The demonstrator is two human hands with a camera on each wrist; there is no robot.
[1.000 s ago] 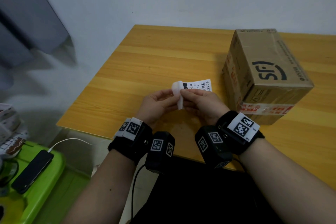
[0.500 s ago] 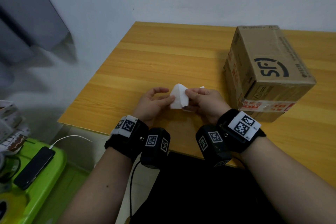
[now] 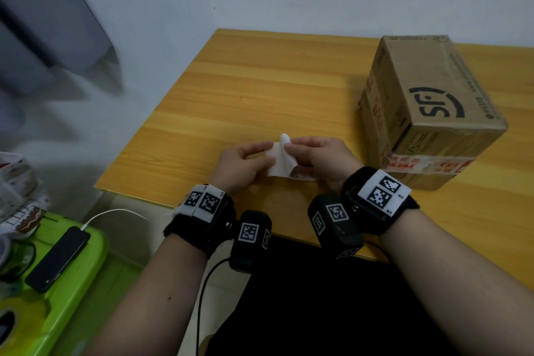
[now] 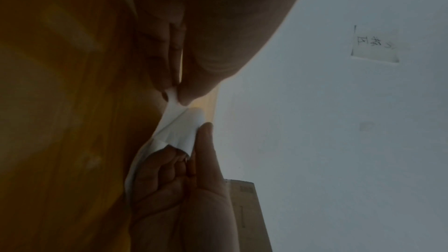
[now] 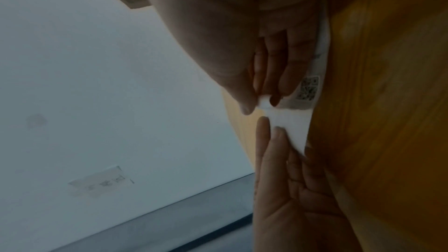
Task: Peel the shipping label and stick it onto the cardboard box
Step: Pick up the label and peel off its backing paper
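The white shipping label (image 3: pixel 279 163) is held low over the wooden table (image 3: pixel 260 90), blank side up, with one end curled upward. My left hand (image 3: pixel 267 155) pinches its left part between thumb and fingers (image 4: pixel 173 91). My right hand (image 3: pixel 289 146) pinches the curled white corner (image 5: pixel 263 102). A printed part with a QR code (image 5: pixel 309 87) lies under my right fingers, facing the table. I cannot tell which layer is the backing. The taped brown cardboard box (image 3: pixel 433 113) stands right of my hands, apart from them.
A green bin (image 3: pixel 86 269) sits below the table's left edge with a black phone (image 3: pixel 56 259) on a white cable. The table's front edge runs just under my wrists. A paper note (image 4: pixel 374 45) is stuck on the wall.
The label, held up with its barcode showing a second ago, has come down toward the table and turned blank side up. The white sheet is spread wider between my hands.
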